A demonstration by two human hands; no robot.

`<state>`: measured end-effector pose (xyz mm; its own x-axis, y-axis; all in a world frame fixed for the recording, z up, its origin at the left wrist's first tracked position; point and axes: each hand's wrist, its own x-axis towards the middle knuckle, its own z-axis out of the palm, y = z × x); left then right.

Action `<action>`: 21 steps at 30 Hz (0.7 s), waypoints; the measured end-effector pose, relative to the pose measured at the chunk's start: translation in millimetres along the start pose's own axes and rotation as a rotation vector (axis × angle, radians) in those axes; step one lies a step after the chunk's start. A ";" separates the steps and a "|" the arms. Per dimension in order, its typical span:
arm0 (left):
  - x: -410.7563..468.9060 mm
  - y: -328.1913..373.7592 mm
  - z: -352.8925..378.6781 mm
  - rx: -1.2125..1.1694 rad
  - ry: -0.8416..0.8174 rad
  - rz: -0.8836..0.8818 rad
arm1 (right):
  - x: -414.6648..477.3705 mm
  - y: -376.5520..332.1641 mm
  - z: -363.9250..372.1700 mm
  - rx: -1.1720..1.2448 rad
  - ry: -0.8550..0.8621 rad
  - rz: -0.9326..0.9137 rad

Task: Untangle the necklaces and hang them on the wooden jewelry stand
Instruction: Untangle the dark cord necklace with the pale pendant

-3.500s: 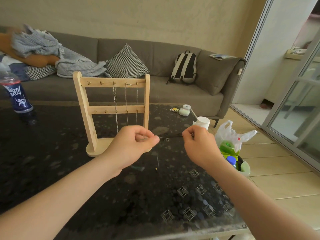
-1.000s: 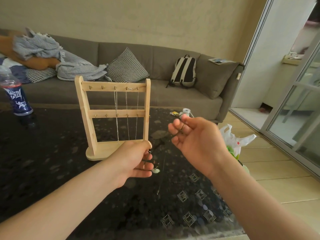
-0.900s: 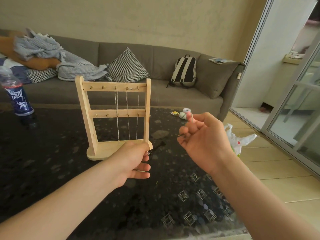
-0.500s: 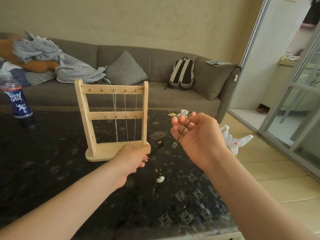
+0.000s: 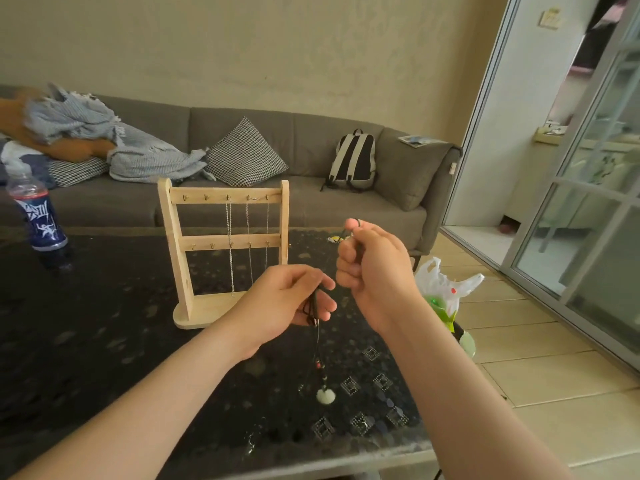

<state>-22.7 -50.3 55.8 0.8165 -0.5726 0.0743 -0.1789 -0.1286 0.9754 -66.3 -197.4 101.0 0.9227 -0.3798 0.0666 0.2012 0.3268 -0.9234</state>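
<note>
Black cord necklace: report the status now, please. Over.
Left hand and right hand both grip the necklace, pendant dangling above the table. Not yet on the stand. Two left top hooks free, nothing blocking.

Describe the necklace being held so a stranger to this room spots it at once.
Find the wooden jewelry stand on the dark table; just in front, the left hand and right hand hold the necklace. Unlike the silver chains on the stand, it is a black cord with a dangling round white pendant.
</note>
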 end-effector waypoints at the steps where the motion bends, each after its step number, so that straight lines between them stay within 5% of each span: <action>1: -0.7 2.9 -1.3 0.033 0.027 0.021 | -1.4 0.0 2.7 0.032 0.035 -0.024; 7: -4.4 16.1 2.0 -0.093 0.145 -0.018 | -11.8 -1.1 13.9 -0.079 0.194 -0.128; 14: -3.1 20.9 10.7 -0.227 0.118 -0.046 | -24.3 0.0 20.5 -0.023 0.100 -0.087; 21: -2.5 23.8 14.9 -0.288 0.039 -0.077 | -17.5 9.2 22.8 -0.317 0.150 -0.130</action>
<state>-37.1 -63.9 75.7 0.8429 -0.5380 -0.0003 0.0435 0.0677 0.9968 -73.1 -168.0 100.0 0.8328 -0.5311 0.1562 0.1795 -0.0078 -0.9837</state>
